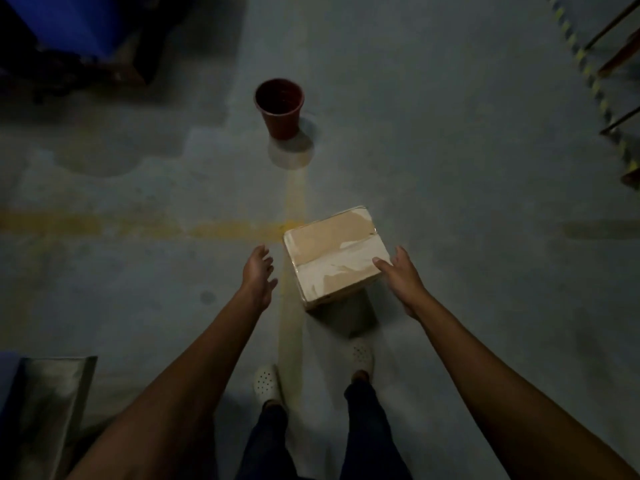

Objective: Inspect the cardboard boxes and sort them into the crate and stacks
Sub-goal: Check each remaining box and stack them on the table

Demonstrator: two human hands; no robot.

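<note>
A cardboard box [334, 254] with shiny clear tape over its top is on the grey floor just ahead of my feet. Its near side is in deep shadow. My right hand [403, 277] has its fingers spread and its fingertips touch the box's near right corner. It has not closed around the box. My left hand [258, 275] is held out to the left of the box, fingers apart, a short gap away and holding nothing. No crate or stacks can be made out for certain.
A dark red bucket [280, 107] stands on the floor farther ahead. A blue bulky object [69, 22] is at the far left, a metal-sided bin [52, 403] at the near left, and rack legs [620, 46] at the far right. Worn yellow lines [104, 225] cross the floor.
</note>
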